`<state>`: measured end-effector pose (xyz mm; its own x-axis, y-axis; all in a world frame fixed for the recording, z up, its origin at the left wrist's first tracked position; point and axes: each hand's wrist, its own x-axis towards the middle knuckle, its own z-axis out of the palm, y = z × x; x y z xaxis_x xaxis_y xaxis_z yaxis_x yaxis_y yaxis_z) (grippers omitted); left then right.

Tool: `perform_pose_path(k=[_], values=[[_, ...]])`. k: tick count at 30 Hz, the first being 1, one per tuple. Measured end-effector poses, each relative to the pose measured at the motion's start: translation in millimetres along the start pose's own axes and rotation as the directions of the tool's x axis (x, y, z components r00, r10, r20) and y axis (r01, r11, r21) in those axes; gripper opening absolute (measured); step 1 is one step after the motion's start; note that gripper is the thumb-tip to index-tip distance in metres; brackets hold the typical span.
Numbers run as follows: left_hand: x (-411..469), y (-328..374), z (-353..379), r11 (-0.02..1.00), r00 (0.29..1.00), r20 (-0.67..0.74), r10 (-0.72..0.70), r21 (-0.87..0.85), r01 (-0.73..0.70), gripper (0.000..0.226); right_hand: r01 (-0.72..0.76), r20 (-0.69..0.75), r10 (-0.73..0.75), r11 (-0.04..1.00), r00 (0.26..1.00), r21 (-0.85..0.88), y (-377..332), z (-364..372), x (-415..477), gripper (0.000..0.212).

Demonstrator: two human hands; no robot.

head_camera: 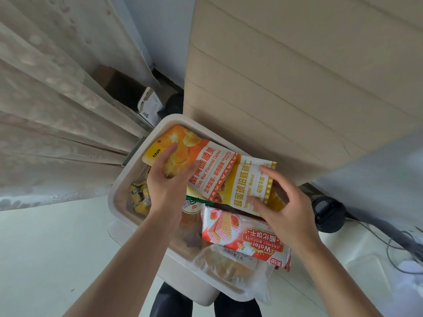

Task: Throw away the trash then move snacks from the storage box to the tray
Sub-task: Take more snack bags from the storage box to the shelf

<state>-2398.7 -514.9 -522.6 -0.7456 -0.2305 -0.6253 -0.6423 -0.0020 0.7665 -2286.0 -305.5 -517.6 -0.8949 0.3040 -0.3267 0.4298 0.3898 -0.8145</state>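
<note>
- Bread packet [225,265], clear wrap, at the near end of the storage box [113,193]
- Wafer biscuit packet [247,236], pink, lying on top just beyond
- Left hand [167,179], fingers curled round the orange cashew bag [206,165], over the box's far end
- Right hand [288,209], thumb and fingers pinching the yellow walnut bag [245,179], which touches the cashew bag
- Curtain [57,110], far left

The cream rounded plastic storage box [128,179] is showing pale and plain all round its rim. The glossy orange-and-yellow crisp bag [183,143] is glowing with printed golden crisps. The white cashew pouch [212,170] is carrying orange-red lettering and a patterned red edge. The yellow-and-white walnut pouch [247,181] is showing orange characters. The red, pink and white wafer biscuit packet [240,234] is flashing strawberries and striped wafers.
</note>
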Motion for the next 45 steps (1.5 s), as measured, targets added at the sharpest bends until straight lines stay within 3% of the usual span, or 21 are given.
perform_pose_path(k=[12, 18, 27, 32, 35, 39, 45], values=[[-18, 30, -21, 0.996, 0.997, 0.028, 0.068, -0.063, -0.066, 0.054, -0.059, 0.011, 0.058, 0.972, 0.998, 0.227, -12, -13, -5, 0.059], [-37, 65, -28, 0.991, 0.993, 0.053, 0.106, -0.085, -0.102, 0.065, -0.04, -0.029, 0.05, 0.96, 0.998, 0.277, -41, -33, -10, 0.058], [-96, 155, -47, 0.962, 0.909, 0.317, 0.272, -0.068, -0.264, 0.061, 0.008, -0.201, 0.069, 0.932, 0.977, 0.362, -121, -92, -58, 0.055], [-128, 204, -70, 0.937, 0.781, 0.534, 0.324, -0.07, -0.341, 0.059, 0.093, -0.389, 0.058, 0.929, 0.919, 0.358, -183, -119, -119, 0.054], [-151, 227, -85, 0.925, 0.67, 0.671, 0.317, -0.063, -0.374, 0.061, 0.164, -0.547, 0.073, 0.914, 0.834, 0.371, -213, -131, -169, 0.051], [-186, 257, -103, 0.892, 0.492, 0.825, 0.279, -0.033, -0.45, 0.065, 0.252, -0.729, 0.095, 0.902, 0.678, 0.351, -242, -139, -248, 0.054], [-257, 290, -93, 0.839, 0.178, 0.965, 0.195, -0.07, -0.54, 0.07, 0.315, -0.875, 0.111, 0.905, 0.471, 0.284, -270, -151, -369, 0.058]])
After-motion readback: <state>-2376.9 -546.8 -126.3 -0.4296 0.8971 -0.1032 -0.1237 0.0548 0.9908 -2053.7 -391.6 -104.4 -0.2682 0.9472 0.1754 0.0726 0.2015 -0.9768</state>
